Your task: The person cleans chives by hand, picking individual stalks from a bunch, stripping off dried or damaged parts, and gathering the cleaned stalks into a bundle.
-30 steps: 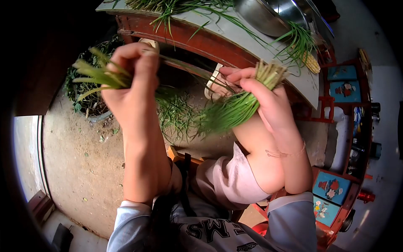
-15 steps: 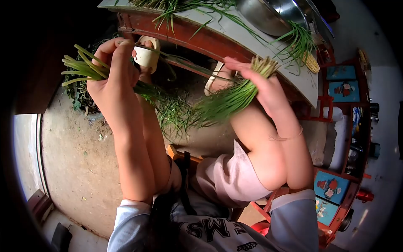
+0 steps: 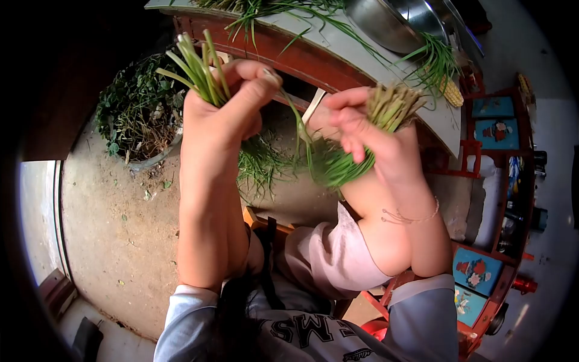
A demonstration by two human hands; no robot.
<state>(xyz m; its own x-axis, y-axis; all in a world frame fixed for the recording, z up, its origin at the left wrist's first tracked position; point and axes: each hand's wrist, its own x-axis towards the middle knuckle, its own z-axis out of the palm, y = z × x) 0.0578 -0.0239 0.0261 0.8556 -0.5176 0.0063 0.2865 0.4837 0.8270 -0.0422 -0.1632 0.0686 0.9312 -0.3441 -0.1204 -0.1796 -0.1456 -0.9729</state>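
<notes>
My left hand [image 3: 223,117] is closed around a small bunch of garlic chives [image 3: 202,75], pale stem ends pointing up. Between its thumb and forefinger a single chive stalk [image 3: 301,136] is pinched and droops toward the other bunch. My right hand [image 3: 383,145] grips a thicker bunch of chives [image 3: 392,108]. Brownish root ends stick out above that hand, and green leaves hang below it, partly blurred. Both hands are raised over my knees, a short gap apart. Loose chive trimmings [image 3: 262,169] lie on the floor beneath them.
A white-topped table [image 3: 329,45] stands ahead, bearing more chives [image 3: 434,63], a metal basin [image 3: 386,30] and a corn cob [image 3: 452,93]. At left on the floor is a tub of leafy plants [image 3: 142,114]. A red cabinet [image 3: 491,241] lines the right side.
My left hand has moved right, toward my right hand, and its chive stems now point upward. The stalk stretched between the hands now hangs lower. My right hand's fingers have curled more.
</notes>
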